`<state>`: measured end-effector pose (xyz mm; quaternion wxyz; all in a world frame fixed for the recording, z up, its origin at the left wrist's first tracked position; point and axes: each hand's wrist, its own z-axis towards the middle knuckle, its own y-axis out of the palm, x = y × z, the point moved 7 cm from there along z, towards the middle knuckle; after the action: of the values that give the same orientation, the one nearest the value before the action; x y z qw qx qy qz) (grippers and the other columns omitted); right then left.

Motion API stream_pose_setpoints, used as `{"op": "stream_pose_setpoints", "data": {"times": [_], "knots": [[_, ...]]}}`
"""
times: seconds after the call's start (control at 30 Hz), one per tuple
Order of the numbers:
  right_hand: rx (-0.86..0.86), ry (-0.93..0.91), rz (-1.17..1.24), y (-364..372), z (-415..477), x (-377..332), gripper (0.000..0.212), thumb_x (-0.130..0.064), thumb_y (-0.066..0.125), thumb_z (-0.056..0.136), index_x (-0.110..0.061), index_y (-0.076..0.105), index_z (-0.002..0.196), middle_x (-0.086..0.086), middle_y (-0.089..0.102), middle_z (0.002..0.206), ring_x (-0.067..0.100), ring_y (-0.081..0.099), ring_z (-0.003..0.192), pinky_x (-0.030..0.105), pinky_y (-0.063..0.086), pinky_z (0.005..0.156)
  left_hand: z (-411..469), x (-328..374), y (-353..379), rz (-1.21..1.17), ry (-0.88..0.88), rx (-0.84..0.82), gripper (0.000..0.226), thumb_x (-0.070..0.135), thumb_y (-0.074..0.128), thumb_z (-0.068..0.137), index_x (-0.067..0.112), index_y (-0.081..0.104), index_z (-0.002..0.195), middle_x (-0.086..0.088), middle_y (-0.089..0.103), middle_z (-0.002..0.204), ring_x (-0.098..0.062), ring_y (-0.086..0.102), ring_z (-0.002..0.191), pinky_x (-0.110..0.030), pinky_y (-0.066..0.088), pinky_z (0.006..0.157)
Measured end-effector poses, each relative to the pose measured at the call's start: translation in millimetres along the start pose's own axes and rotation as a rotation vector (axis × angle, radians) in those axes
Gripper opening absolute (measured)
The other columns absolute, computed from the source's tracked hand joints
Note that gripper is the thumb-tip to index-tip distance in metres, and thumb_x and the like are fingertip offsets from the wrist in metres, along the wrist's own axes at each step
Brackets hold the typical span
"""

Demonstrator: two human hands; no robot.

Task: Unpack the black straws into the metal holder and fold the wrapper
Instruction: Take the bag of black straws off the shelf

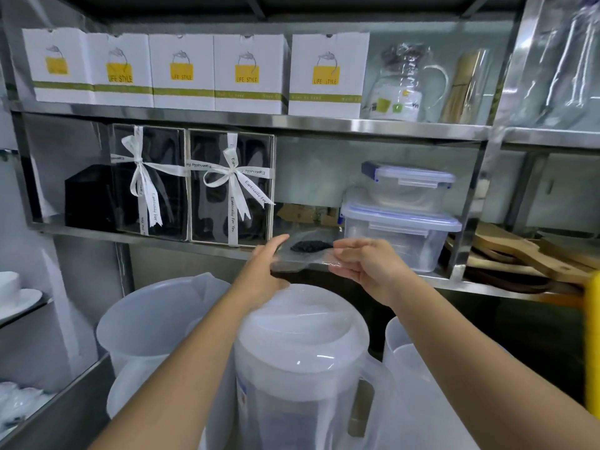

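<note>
Pitcher point(302, 368) fronts steel shelving point(389, 126) (boxes point(183, 73), tubs point(402, 228)); hands point(263, 277) point(367, 271) grip straw pack point(308, 253).

Both bare forearms reach forward, left grip point(264, 274) and right grip point(365, 267) close together — each clasps one end of the clear wrapper point(305, 256), right fingers curled, left thumb raised.

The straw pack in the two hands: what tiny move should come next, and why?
Probably draw the clear pack of black straws back from the steel shelf. The left hand and the right hand hold its ends, and only plastic jugs stand beneath.
</note>
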<state>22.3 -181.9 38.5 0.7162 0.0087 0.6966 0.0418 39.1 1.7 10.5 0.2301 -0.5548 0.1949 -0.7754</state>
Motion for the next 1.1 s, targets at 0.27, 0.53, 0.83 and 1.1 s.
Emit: {"op": "stream_pose_setpoints", "data": {"times": [0.27, 0.53, 0.83, 1.1], "knots": [[-0.109, -0.078, 0.194, -14.9, -42.6, -49.5, 0.019, 0.001, 0.053, 0.087, 0.000, 0.063, 0.103, 0.018, 0.070, 0.102, 0.023, 0.072, 0.083, 0.027, 0.058, 0.063, -11.3, 54.3, -25.0, -0.322, 0.191, 0.263, 0.023, 0.011, 0.064, 0.084, 0.032, 0.071, 0.088, -0.004, 0.069, 0.109, -0.024, 0.060, 0.104, -0.038, 0.047, 0.094], [-0.170, -0.302, 0.237, -25.3, -86.7, -104.3, 0.055, -0.057, 0.048, 0.083, -0.007, 0.059, 0.103, 0.005, 0.071, 0.078, 0.014, 0.061, 0.064, 0.025, 0.048, 0.060, -37.5, 118.8, -55.1, -0.394, 0.310, 0.352, 0.040, 0.013, 0.066, 0.083, 0.043, 0.069, 0.055, 0.017, 0.067, 0.065, -0.004, 0.059, 0.068, -0.016, 0.047, 0.064], [-0.101, -0.498, -0.026, -35.3, -146.7, -131.5, 0.051, -0.012, 0.077, 0.065, -0.022, 0.059, 0.111, -0.002, 0.065, 0.105, 0.005, 0.064, 0.093, 0.014, 0.046, 0.071, -83.2, 191.8, -69.7, -0.447, 0.440, 0.264, 0.035, 0.009, 0.065, 0.083, 0.034, 0.069, 0.059, 0.023, 0.070, 0.065, 0.007, 0.063, 0.066, -0.009, 0.048, 0.069], [0.163, -0.508, 0.033, -60.3, -208.3, -127.9, 0.010, -0.004, 0.068, 0.078, -0.004, 0.059, 0.082, 0.017, 0.064, 0.084, 0.027, 0.061, 0.078, 0.041, 0.049, 0.079, -156.2, 239.9, -39.0, -0.618, 0.501, 0.234, 0.017, 0.007, 0.063, 0.085, 0.020, 0.067, 0.074, 0.013, 0.070, 0.058, 0.000, 0.065, 0.059, -0.008, 0.047, 0.061]]}}
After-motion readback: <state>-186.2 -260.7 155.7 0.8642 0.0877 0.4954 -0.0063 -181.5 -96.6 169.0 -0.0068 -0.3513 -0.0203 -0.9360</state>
